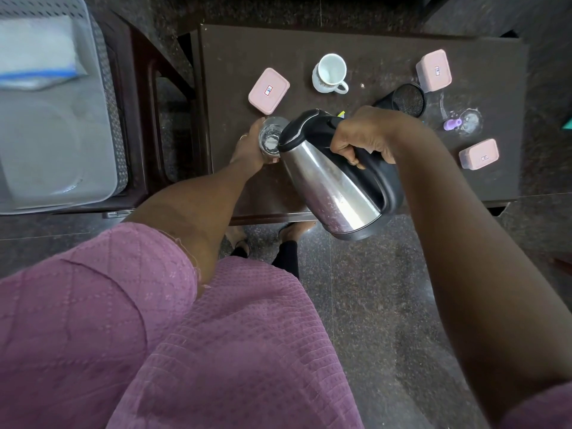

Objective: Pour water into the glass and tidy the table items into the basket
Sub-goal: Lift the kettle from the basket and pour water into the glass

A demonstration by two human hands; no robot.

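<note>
As right hand (363,136) tips kettle (332,187), left hand (247,150) holds glass (270,136), possibly part-filled

The kettle (334,187) lies right of the glass (271,137), cup (330,72) behind, basket (106,88) seemingly left.

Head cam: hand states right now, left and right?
Left hand: closed, holding the glass.
Right hand: closed, gripping the handle of the kettle, which is tipped toward the glass.
</note>
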